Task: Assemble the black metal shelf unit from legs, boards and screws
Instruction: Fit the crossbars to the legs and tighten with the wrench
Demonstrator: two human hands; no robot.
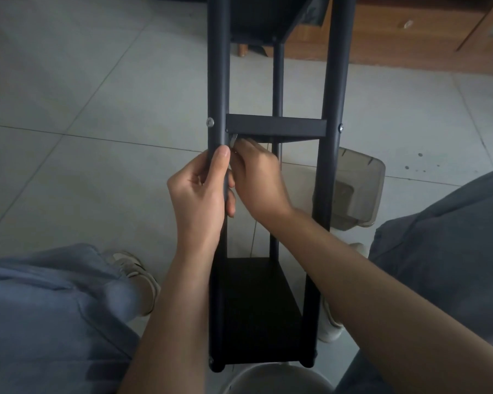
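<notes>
Head view: left hand [199, 191] grip wraps leg [217, 81]; right hand [256, 177] pinches small silver part [233, 140] under board [275, 127].

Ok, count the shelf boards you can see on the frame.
3: the top board at the far end, the middle board just above the right hand, and the bottom board nearest the person. None looks hidden.

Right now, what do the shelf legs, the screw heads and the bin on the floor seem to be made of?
Legs: likely metal tube, matte black coating, round and smooth. Screw heads: bare silvery metal, shiny. Bin: translucent smoky plastic, floor visible through it.
</notes>
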